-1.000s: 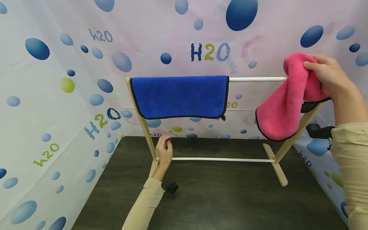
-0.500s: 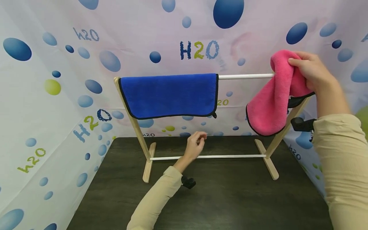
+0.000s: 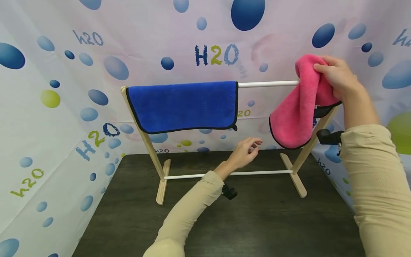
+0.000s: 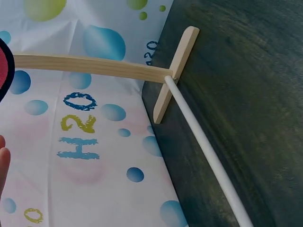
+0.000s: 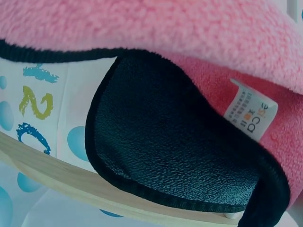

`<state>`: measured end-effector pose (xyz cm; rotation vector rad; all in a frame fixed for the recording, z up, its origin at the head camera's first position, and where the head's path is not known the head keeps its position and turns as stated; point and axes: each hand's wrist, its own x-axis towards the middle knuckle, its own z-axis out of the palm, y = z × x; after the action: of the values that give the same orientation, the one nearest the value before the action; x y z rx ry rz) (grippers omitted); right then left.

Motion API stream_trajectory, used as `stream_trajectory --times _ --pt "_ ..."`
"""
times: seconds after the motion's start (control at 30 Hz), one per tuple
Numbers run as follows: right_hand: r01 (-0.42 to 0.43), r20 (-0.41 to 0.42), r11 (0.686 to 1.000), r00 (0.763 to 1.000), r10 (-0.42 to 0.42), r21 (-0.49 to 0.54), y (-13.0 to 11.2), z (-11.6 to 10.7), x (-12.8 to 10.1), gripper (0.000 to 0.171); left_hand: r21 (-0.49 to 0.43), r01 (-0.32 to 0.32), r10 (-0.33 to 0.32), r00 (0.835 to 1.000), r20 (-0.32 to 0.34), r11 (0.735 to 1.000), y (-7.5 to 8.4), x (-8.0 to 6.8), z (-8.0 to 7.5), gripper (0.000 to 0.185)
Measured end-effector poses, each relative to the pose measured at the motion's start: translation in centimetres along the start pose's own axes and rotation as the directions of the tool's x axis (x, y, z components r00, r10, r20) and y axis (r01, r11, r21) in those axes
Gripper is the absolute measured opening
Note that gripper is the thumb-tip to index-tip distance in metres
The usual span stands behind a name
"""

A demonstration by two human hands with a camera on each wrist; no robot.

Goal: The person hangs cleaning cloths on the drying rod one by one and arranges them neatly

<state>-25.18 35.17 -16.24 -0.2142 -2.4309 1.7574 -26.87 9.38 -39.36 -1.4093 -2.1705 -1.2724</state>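
A pink plush cloth (image 3: 290, 125) with black edging hangs bunched at the right end of the rack's white upper bar (image 3: 269, 84). My right hand (image 3: 339, 77) pinches its top between thumb and fingers. Whether the cloth rests on the bar or hangs before it, I cannot tell. The right wrist view shows the cloth's dark reverse side (image 5: 161, 137) and a white label (image 5: 251, 111). My left hand (image 3: 243, 154), holding nothing, hovers above the lower bar (image 3: 263, 173) with fingers loosely bent, left of the cloth. Its fingertips (image 4: 4, 163) just enter the left wrist view.
A blue cloth (image 3: 183, 107) with black edging is draped over the left part of the upper bar. Wooden posts (image 3: 146, 142) and feet (image 3: 298, 180) support the rack on a dark table (image 3: 257, 221). A patterned curtain (image 3: 144, 28) surrounds it.
My left hand has moved right, from beside the left post to near the pink cloth. The right hand keeps its pinch on the cloth. The head view has shifted slightly right.
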Motion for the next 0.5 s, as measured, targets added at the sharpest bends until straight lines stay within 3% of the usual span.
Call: stream_trajectory --times 0.13,0.23,0.4,0.5 --pt "-0.016 -0.022 0.999 1.000 0.015 -0.038 -0.2 -0.1 -0.1 0.049 0.007 0.039 -0.040 0.998 0.040 0.999 0.0 1.5 0.4 0.030" --pt "-0.024 -0.037 0.998 0.999 0.022 -0.064 -0.3 -0.1 -0.1 0.049 0.005 0.110 -0.110 0.991 0.075 0.994 -0.1 2.5 0.6 0.037" --pt "-0.030 -0.027 0.999 0.999 0.029 -0.011 -0.3 0.0 0.0 0.048 0.016 0.233 -0.233 0.961 0.148 0.972 -0.2 4.0 1.0 0.046" --pt "-0.025 -0.015 0.998 1.000 0.026 0.058 -0.2 0.1 0.1 0.046 -0.035 0.316 -0.306 0.937 0.169 0.948 -0.1 5.0 1.1 0.049"
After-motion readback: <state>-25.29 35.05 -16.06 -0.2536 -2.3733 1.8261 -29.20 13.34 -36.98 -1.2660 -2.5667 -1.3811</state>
